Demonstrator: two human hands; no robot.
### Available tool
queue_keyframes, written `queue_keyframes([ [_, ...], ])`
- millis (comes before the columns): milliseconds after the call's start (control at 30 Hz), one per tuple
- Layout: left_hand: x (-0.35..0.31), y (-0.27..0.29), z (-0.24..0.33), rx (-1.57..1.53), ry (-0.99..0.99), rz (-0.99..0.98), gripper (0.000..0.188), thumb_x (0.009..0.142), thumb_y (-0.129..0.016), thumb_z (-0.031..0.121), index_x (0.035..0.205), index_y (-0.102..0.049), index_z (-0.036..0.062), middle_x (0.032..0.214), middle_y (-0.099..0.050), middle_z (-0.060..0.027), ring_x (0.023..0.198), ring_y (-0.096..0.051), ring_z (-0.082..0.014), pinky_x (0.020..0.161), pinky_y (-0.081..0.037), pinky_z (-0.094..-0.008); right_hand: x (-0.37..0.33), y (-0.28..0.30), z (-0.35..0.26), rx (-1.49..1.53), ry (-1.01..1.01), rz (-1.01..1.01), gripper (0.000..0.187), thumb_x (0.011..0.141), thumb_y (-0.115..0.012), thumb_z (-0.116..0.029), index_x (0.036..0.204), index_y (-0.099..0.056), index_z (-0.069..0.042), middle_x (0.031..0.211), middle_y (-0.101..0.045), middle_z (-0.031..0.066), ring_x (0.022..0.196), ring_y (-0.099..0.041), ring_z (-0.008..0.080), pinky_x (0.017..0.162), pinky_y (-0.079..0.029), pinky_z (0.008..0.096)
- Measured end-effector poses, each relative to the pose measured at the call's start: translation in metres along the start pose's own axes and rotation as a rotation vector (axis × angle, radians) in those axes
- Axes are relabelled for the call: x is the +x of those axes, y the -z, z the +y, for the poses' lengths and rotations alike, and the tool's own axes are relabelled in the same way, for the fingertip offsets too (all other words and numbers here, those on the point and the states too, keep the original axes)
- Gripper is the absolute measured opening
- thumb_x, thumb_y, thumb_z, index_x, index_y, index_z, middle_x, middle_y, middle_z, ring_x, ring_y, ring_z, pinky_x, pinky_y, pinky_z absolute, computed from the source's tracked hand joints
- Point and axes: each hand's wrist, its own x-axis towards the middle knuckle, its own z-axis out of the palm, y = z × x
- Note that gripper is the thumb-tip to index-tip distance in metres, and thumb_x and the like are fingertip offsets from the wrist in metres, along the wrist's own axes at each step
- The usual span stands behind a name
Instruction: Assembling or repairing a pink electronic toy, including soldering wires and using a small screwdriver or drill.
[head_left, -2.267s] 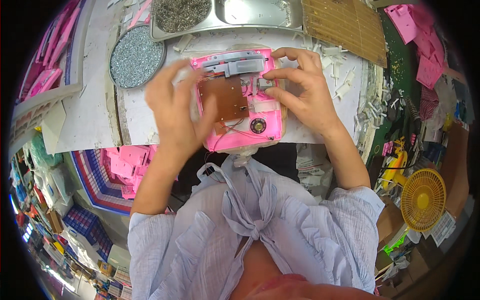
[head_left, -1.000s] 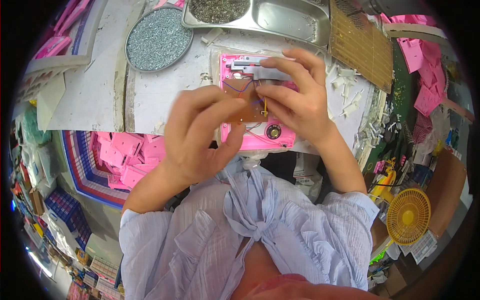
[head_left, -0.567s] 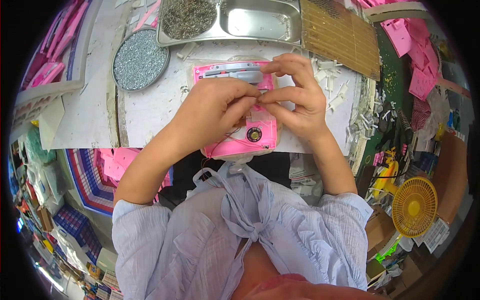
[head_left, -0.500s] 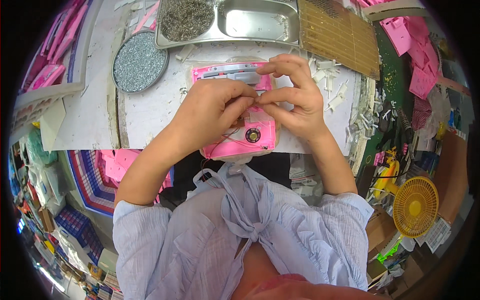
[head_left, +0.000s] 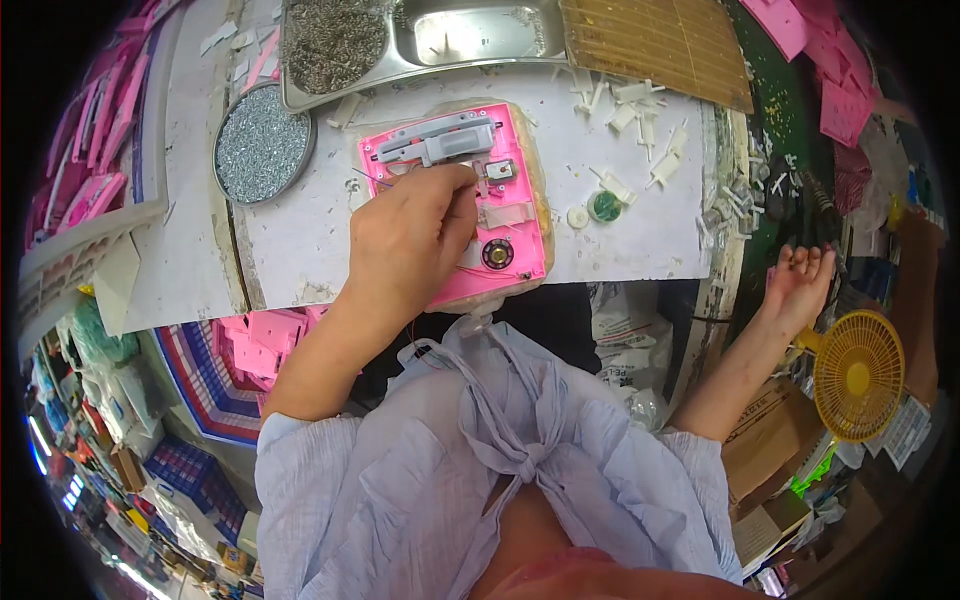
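Note:
A pink plastic housing [head_left: 535, 255] lies on the bench, fitted with a grey bar-shaped part [head_left: 445, 143], a round black speaker [head_left: 497, 254] and thin red wires. My left hand [head_left: 410, 235] rests over its left side, thumb and fingers pinched together near the middle. Whatever sits in that pinch is hidden by the fingers. A small metal-topped part [head_left: 499, 171] is set just right of those fingertips. Off to the right, beyond the bench edge, my right hand [head_left: 798, 290] is turned palm up, fingers apart and partly curled, next to dark tool handles.
A round dish of small screws [head_left: 262, 145] stands left of a metal tray [head_left: 480, 35] with more small hardware. White plastic pieces [head_left: 668, 155] and a green-topped round piece [head_left: 604, 206] lie to the right. A yellow fan [head_left: 857, 377] stands at lower right.
My right hand has left the housing and swung far right, past the bench edge. My left hand stays over the housing in a pinch. The view has shifted, uncovering the housing's right side.

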Motion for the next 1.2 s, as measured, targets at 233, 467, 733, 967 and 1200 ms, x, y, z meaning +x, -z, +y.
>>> queue_keyframes([
  [233, 0.008, 0.002, 0.007, -0.036, 0.073, -0.049, 0.019, 0.084, -0.073, 0.002, 0.102, -0.069, 0.0043, 0.081, -0.072, -0.0101, 0.069, -0.072, -0.022, 0.061, -0.056, -0.0327, 0.03, -0.02, -0.01, -0.269, 0.21, 0.123, 0.038, 0.104, -0.058, -0.029, 0.13, -0.059, -0.002, 0.094, -0.061, 0.0093, 0.072, -0.054, 0.0158, 0.07, -0.047, 0.0323],
  [467, 0.011, 0.007, 0.012, -0.239, 0.281, -0.094, 0.009, 0.088, -0.073, 0.004, 0.096, -0.068, 0.0026, 0.079, -0.072, -0.0071, 0.067, -0.073, -0.0147, 0.061, -0.057, -0.0274, -0.014, 0.085, -0.037, -0.255, 0.447, 0.067, 0.032, 0.104, -0.058, -0.028, 0.123, -0.06, -0.002, 0.1, -0.069, 0.017, 0.093, -0.066, 0.0239, 0.083, -0.054, 0.0372],
  [733, 0.023, -0.011, -0.002, 0.086, -0.217, 0.018, 0.017, 0.076, -0.08, 0.007, 0.09, -0.07, 0.0072, 0.095, -0.069, -0.0047, 0.08, -0.063, -0.0231, 0.071, -0.049, -0.0358, -0.132, -0.067, 0.02, -0.036, -0.069, -0.653, 0.064, 0.103, -0.048, -0.042, 0.142, -0.047, 0.008, 0.119, -0.066, 0.0301, 0.106, -0.069, 0.0422, 0.087, -0.059, 0.0451],
  [967, 0.021, -0.022, 0.0, 0.225, -0.108, -0.028, 0.018, 0.07, -0.081, 0.011, 0.085, -0.071, 0.0114, 0.109, -0.061, -0.0045, 0.099, -0.053, -0.0281, 0.085, -0.037, -0.0427, -0.161, -0.111, 0.045, -0.178, 0.089, -0.968, 0.032, 0.082, -0.079, 0.006, 0.108, -0.06, 0.001, 0.088, -0.062, 0.0088, 0.078, -0.057, 0.0139, 0.072, -0.044, 0.0258],
  [1200, 0.017, -0.023, 0.0, 0.247, -0.129, -0.056, 0.018, 0.07, -0.081, 0.01, 0.084, -0.071, 0.0105, 0.106, -0.06, -0.005, 0.097, -0.053, -0.0279, 0.085, -0.038, -0.0423, -0.158, -0.111, 0.051, -0.19, 0.12, -1.029, 0.031, 0.082, -0.078, 0.004, 0.108, -0.061, 0.002, 0.088, -0.063, 0.0099, 0.077, -0.058, 0.0152, 0.07, -0.044, 0.0268],
])
